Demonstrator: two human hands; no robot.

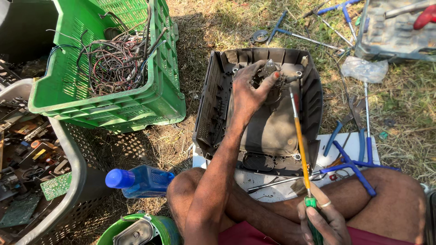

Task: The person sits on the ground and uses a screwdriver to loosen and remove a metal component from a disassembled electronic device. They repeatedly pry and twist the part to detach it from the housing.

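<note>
We're sitting on dry grass with an opened dark plastic appliance housing lying between our knees, partly on a white board.

Left hand reaches into the top of the housing, fingers curled around the small grey metal part mounted there, thumb pressed against its right side. So it's closed on that part, gripping it.

Right hand sits low by our right knee, fist wrapped round the green handle of a long screwdriver with a yellow shaft. The shaft runs up and slightly left; its metal tip lands at the upper right of the housing, just beside the grey part. We can't tell whether the tip is seated in a screw.

Around us:
- Green plastic crate to the left of the housing, holding a tangle of wires.
- Grey mesh basket at far left, full of circuit boards and scrap.
- Blue plastic bottle lying on its side near our left knee.
- Blue T-handle wrenches over the board and our right leg, more on the grass up top.
- Grey tool case at top right, crumpled clear plastic bag just below it.
</note>
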